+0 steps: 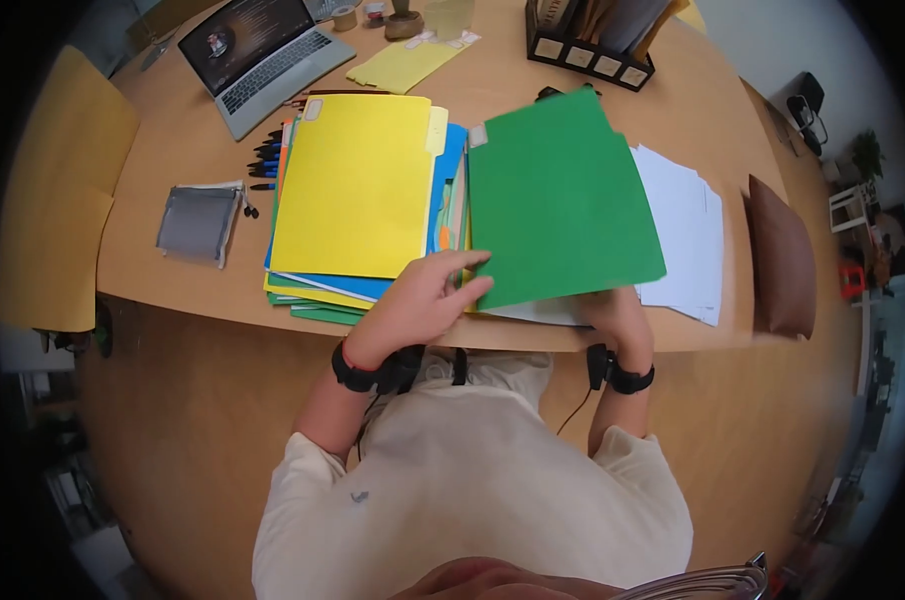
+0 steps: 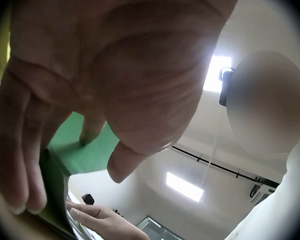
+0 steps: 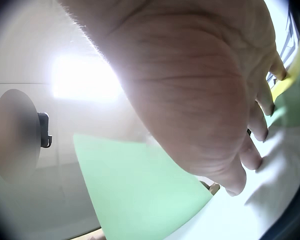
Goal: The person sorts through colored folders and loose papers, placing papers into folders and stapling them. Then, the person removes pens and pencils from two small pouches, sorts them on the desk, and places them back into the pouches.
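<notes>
A green file folder (image 1: 563,200) lies in front of me with its upper cover lifted at a tilt. My left hand (image 1: 423,300) is at the cover's lower left corner, fingertips along the fold. In the left wrist view its fingers (image 2: 12,165) reach over the green card. My right hand (image 1: 618,315) is partly hidden below the raised cover. White paper (image 3: 215,220) lies under the right hand, whose extended fingertips come right at its surface in the right wrist view. Left of the folder, a yellow folder (image 1: 358,190) tops a stack of coloured folders.
White sheets (image 1: 683,230) are at the right, beside a brown leather case (image 1: 781,260). A laptop (image 1: 263,60), a yellow folder (image 1: 403,65) and a black file organizer (image 1: 588,55) stand farther back. Pens (image 1: 265,160) and a grey zip pouch (image 1: 201,222) lie at left.
</notes>
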Tool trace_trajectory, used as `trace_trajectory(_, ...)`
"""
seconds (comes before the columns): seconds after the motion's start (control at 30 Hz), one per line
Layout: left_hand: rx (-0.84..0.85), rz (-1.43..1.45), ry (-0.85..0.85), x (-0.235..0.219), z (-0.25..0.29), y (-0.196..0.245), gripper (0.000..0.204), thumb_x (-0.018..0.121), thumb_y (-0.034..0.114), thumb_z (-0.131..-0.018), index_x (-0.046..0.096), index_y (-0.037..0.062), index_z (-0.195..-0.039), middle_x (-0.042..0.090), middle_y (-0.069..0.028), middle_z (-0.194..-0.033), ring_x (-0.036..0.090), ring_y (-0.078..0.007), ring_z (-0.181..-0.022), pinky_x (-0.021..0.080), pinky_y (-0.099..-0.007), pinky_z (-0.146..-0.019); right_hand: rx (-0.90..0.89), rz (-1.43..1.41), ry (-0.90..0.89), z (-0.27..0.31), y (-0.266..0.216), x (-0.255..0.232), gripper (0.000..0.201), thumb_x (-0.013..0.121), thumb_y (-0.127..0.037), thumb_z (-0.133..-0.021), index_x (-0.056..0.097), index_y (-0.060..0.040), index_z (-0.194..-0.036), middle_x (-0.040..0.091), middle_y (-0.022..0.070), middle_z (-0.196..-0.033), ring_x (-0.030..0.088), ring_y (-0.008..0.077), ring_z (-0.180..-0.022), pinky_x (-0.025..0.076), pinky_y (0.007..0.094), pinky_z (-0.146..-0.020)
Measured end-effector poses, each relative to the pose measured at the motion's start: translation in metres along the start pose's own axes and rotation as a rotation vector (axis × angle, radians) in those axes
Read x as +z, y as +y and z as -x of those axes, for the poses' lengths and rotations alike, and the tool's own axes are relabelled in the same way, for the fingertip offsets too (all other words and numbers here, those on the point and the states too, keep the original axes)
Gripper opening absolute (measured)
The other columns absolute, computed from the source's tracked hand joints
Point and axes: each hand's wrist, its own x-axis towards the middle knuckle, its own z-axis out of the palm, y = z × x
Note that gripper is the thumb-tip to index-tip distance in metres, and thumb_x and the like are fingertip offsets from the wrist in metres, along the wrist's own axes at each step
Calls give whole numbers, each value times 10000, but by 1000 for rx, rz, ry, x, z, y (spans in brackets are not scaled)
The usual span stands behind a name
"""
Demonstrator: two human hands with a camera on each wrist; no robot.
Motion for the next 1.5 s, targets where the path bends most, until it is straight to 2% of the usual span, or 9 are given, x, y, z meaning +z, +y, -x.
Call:
trace_trajectory(0.1, 38, 109, 119, 12, -17, -1, 365, 726, 185, -1015, 677, -23, -1311, 690, -62, -939, 619, -85, -621, 480, -275, -564, -23, 167, 28, 5, 15, 8, 251, 659, 5, -885, 722, -4, -1127, 756, 229, -1048, 713, 448, -919, 573, 492, -797)
trace_trajectory(0.4, 82, -82, 299, 16, -32, -14, 250, 705, 162, -1008, 724, -5, -1193, 660, -99, -745, 618, -144, -626, 500, -343, -604, -33, -95, -64, -2, 9, -34, 327, 608, -23, -946, 704, 24, -1255, 691, 282, -1311, 648, 473, -1211, 528, 461, -1028)
trace_trajectory(0.63, 105, -128, 311, -40, -36, -2, 271, 741, 209, -992, 771, -10, -1150, 699, -80, -788, 610, -129, -647, 526, -303, -654, -225, 173, 54, -37, -35, -88, 297, 629, -138, -1053, 715, 1, -1301, 677, 226, -1418, 648, 417, -1290, 516, 444, -1092)
trace_trajectory(0.77, -55, -76, 277, -29, -30, -17, 234, 731, 212, -980, 770, 7, -1087, 763, -161, -853, 717, -287, -733, 559, -400, -752, -404, 178, -57, -88, -72, -91, 285, 645, -169, -1050, 725, -13, -1274, 720, 203, -1340, 686, 406, -1205, 538, 439, -1052)
trace_trajectory(0.9, -55, -179, 315, -10, -24, -38, 190, 726, 244, -990, 787, 92, -1086, 703, -67, -712, 666, -247, -666, 466, -384, -863, -392, 180, -307, -182, -111, -66, 318, 602, -204, -1074, 720, 26, -1259, 757, 206, -1242, 725, 371, -1122, 561, 423, -997)
trace_trajectory(1.0, -27, -177, 289, -8, -23, -49, 239, 746, 189, -991, 781, 20, -1156, 685, -77, -717, 599, -132, -627, 530, -304, -665, -449, 379, -318, -272, -121, -30, 356, 568, -268, -1081, 751, 15, -1197, 775, 219, -1116, 737, 353, -1021, 574, 418, -913)
trace_trajectory(1.2, -4, -138, 255, -11, -22, -56, 222, 728, 188, -1009, 785, 35, -1159, 703, -71, -742, 625, -150, -648, 529, -308, -738, -236, 478, -330, -437, -133, 53, 350, 565, -234, -987, 763, 42, -1071, 770, 239, -1122, 734, 396, -1012, 559, 487, -851)
trace_trajectory(1.43, 38, -138, 266, -12, -19, -55, 202, 718, 192, -1015, 789, 52, -1143, 612, -18, -676, 559, -132, -624, 423, -308, -766, -79, 339, -210, -500, -136, 125, 395, 565, -161, -934, 731, 18, -1245, 741, 238, -1286, 728, 374, -1166, 572, 456, -935)
trace_trajectory(1.5, 42, -128, 262, -15, -20, -55, 200, 718, 190, -1014, 789, 51, -1139, 598, -16, -667, 551, -135, -619, 414, -318, -757, -18, 267, -184, -469, -162, 111, 360, 582, -169, -909, 759, 29, -1154, 756, 261, -1181, 748, 405, -1080, 571, 481, -855)
